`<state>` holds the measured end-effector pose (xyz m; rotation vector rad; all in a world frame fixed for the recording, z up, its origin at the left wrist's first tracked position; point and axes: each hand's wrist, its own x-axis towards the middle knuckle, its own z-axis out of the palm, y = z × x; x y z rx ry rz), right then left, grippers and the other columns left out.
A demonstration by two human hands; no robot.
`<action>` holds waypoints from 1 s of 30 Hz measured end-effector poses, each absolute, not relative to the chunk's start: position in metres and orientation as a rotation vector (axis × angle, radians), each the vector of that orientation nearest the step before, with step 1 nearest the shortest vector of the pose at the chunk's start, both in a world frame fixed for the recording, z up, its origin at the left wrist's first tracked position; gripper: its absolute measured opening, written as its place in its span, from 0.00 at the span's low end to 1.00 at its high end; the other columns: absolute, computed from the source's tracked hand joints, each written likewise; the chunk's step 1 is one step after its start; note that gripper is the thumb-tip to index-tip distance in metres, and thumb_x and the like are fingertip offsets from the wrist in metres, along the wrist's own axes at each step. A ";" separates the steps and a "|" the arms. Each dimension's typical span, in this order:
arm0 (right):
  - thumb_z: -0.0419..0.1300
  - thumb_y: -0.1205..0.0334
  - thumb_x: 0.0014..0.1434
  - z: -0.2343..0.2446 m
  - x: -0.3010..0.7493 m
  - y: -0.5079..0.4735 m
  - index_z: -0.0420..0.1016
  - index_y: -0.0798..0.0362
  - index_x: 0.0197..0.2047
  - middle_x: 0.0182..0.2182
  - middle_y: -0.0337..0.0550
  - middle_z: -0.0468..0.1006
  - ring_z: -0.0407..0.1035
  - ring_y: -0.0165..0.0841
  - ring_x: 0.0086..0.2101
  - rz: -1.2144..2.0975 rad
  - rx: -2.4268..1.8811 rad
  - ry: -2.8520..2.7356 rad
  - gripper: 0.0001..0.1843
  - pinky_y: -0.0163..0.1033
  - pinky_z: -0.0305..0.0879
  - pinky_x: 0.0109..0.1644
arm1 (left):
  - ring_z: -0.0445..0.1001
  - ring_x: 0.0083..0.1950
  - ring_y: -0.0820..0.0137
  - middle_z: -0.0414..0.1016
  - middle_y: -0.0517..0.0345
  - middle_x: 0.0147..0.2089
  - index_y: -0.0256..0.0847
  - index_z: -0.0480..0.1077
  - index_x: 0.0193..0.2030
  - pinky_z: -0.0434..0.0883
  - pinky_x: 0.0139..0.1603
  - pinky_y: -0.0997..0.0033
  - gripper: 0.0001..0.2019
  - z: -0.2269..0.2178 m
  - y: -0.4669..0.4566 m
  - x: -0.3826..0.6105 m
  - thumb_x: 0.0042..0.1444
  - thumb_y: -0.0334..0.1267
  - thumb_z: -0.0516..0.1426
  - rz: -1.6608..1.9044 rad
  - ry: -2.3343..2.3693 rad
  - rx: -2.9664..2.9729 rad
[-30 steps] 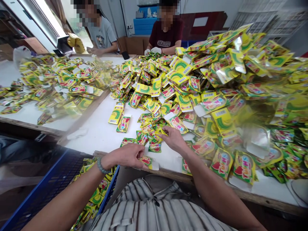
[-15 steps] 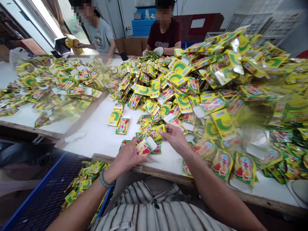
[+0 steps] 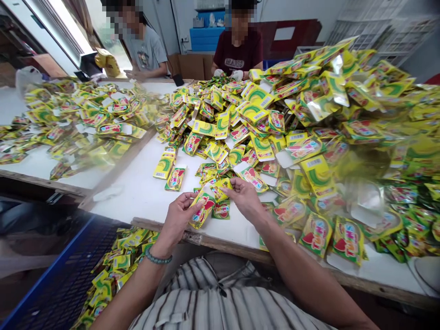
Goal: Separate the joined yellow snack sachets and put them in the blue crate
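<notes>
Small box [image 3: 202,211]: ok so this is the big change, it's up off the table [image 3: 137,188] and tilted, printed face showing, while a second ago it's down by the near edge
Flap end: half a second ago it sticks out to the right, now it points up and away from the body, towards the packet
Yellow packet [image 3: 222,188]: right up at the flap end, tbh can't tell if any of it is inside
What that means: box and packet meet in one spot instead of being apart, so I'd call the lining-up part pretty much done
Left hand [image 3: 178,215]: closed round the side of the box, thumb across the printed face
Right hand [image 3: 245,198]: narrow pinch on the packet's right end
Where the box is: in the left hand's grip, between both hands, just left of the right fingertips
Loose packets [image 3: 207,170]: little pile just behind the hands
Two boxes [image 3: 170,170]: on the table past the left hand, side by side
Blue basket [image 3: 72,256]: lower left, below the tabletop, yellow packs in it
</notes>
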<state>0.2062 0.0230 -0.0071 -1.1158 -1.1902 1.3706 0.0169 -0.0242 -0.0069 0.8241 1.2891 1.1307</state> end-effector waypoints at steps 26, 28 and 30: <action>0.62 0.44 0.54 -0.001 0.198 -0.002 0.73 0.57 0.38 0.38 0.54 0.77 0.72 0.44 0.40 0.521 -1.931 -2.288 0.22 0.40 0.61 0.38 | 0.78 0.28 0.68 0.80 0.58 0.28 0.34 0.70 0.41 0.75 0.31 0.72 0.29 0.006 -0.019 -0.002 0.28 0.36 0.72 1.227 1.377 0.664; 0.64 0.47 0.54 0.000 0.193 -0.005 0.72 0.58 0.43 0.42 0.55 0.76 0.71 0.44 0.44 0.553 -1.924 -2.334 0.23 0.39 0.62 0.40 | 0.78 0.28 0.67 0.80 0.59 0.28 0.34 0.70 0.41 0.75 0.31 0.71 0.29 0.005 -0.020 -0.005 0.29 0.37 0.72 1.221 1.399 0.679; 0.65 0.48 0.53 0.002 0.191 -0.006 0.70 0.58 0.45 0.43 0.54 0.76 0.71 0.44 0.45 0.602 -1.934 -2.328 0.24 0.39 0.62 0.41 | 0.79 0.28 0.67 0.80 0.59 0.27 0.35 0.70 0.41 0.75 0.31 0.71 0.28 0.003 -0.021 -0.006 0.29 0.37 0.72 1.203 1.410 0.687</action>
